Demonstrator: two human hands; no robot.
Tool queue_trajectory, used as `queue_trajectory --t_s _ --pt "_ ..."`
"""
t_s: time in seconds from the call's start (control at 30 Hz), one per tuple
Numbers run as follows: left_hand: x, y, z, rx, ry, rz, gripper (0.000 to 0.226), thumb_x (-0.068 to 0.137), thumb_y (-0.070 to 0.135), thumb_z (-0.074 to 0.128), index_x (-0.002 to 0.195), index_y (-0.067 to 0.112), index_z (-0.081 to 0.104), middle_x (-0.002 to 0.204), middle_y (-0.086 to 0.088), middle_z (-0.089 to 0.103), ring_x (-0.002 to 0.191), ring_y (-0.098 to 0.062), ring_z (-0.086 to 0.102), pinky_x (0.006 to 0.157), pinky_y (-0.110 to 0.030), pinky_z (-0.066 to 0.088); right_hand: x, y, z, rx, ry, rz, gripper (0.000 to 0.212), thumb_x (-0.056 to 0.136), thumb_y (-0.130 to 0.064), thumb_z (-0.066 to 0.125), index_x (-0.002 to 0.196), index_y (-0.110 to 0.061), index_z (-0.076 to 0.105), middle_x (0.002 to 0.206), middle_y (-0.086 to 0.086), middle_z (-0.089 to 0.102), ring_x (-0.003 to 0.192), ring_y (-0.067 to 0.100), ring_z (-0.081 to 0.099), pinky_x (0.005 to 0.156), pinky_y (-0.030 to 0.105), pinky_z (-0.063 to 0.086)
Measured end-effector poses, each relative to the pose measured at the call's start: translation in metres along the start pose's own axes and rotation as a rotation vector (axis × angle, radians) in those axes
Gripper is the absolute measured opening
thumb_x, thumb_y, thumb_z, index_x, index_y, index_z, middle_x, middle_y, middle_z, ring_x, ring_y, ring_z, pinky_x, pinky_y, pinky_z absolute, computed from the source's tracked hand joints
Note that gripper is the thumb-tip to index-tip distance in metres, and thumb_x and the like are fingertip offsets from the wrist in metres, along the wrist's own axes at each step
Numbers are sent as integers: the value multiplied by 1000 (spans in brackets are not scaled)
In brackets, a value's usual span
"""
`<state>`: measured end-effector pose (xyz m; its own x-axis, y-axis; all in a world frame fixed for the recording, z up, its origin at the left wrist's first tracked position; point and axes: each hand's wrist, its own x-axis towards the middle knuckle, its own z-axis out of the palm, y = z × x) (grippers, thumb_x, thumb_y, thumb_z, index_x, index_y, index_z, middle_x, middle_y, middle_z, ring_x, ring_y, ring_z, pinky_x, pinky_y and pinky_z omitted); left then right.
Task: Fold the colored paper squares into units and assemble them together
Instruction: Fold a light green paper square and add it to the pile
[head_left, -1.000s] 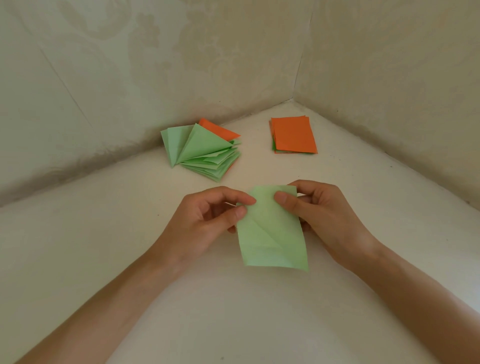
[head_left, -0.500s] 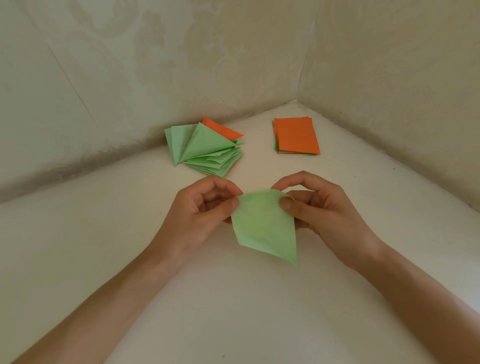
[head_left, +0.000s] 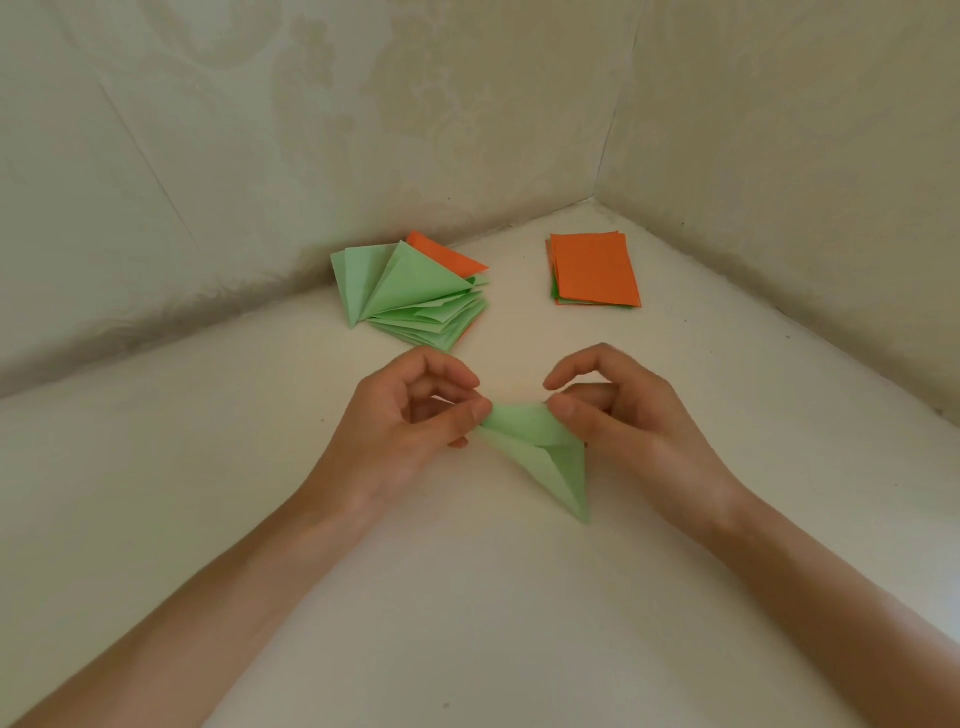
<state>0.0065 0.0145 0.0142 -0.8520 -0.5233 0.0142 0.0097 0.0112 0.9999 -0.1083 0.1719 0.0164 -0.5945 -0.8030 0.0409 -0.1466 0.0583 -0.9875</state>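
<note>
A light green paper (head_left: 540, 452) hangs between my hands above the white surface, folded into a narrow pointed shape with its tip toward me. My left hand (head_left: 410, 421) pinches its upper left corner between thumb and fingers. My right hand (head_left: 618, 410) pinches its upper right corner, with the index finger raised off the paper. A fanned pile of folded green units (head_left: 410, 296) with an orange one (head_left: 447, 254) at the back lies behind my left hand. A flat stack of orange paper (head_left: 595, 270) with a green edge under it lies behind my right hand.
The white surface (head_left: 467, 597) sits in a corner between two pale patterned walls (head_left: 363, 130) that meet at the back right. Both piles lie close to the back wall.
The green paper was a flat rectangle one second ago; it has since been folded inward into a narrow pointed shape. My hands have drawn slightly apart at its upper corners.
</note>
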Motion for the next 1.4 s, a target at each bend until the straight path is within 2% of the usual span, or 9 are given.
queue_trajectory --t_s 0.27,0.57,0.67,0.83,0.9,1.0,1.1,1.23,1.4 --pt "0 0 0 17 -75 -60 10 66 7 73 74 8 66 64 -3 69 61 -10 65 62 -20 55 5 -1 3 -279 -34 -5 20 88 -11 62 75 -25 69 76 -14 70 70 -3 61 67 10 43" --pt "2 1 -10 -62 -142 -42 21 88 -4 55 89 11 69 85 -5 73 79 -13 69 69 -22 55 6 -2 -4 -80 -11 80 19 92 -6 53 88 -9 71 82 4 73 74 11 64 70 23 50" --pt "0 4 -13 -106 -244 0 31 77 -3 51 93 16 71 103 -6 72 93 -16 67 76 -23 53 7 -4 -7 45 14 125 20 92 -5 52 87 -7 71 81 8 71 74 17 62 67 26 50" --pt "2 -2 -5 -10 -108 -19 16 75 -4 70 86 8 66 82 1 73 70 -8 65 65 -18 52 7 -1 -2 41 -36 128 19 92 -2 52 89 -6 70 87 7 72 78 15 63 70 23 50" --pt "5 -6 -4 33 -61 -28 17 78 -8 66 80 9 66 73 2 71 63 -7 63 60 -17 51 6 2 0 -72 -9 64 19 95 -13 51 91 -12 70 90 -6 72 85 9 64 78 20 47" --pt "5 -15 -4 206 21 27 18 78 -2 71 75 16 66 68 6 67 57 -7 59 57 -17 48 5 4 -8 -603 163 -295 30 94 -35 45 102 -17 67 100 -10 65 98 10 54 85 14 38" --pt "1 -19 0 462 63 178 19 79 2 72 75 19 65 69 9 65 60 -2 57 60 -10 42 3 7 -11 -811 40 -568 28 91 -28 49 105 -11 67 98 4 60 90 21 51 82 31 42" --pt "1 -23 -1 678 62 368 15 78 1 71 79 15 65 75 9 60 71 0 54 62 -7 38 3 21 -3 -1051 -175 -600 30 87 -31 52 108 -17 68 99 3 61 89 24 56 72 39 47" --pt "4 -28 -18 983 -78 587 17 82 16 54 86 19 70 87 8 61 80 -8 49 68 -27 40 5 22 -7 -1180 -172 -614 44 83 -13 37 115 -21 67 103 5 62 95 28 58 82 38 46"
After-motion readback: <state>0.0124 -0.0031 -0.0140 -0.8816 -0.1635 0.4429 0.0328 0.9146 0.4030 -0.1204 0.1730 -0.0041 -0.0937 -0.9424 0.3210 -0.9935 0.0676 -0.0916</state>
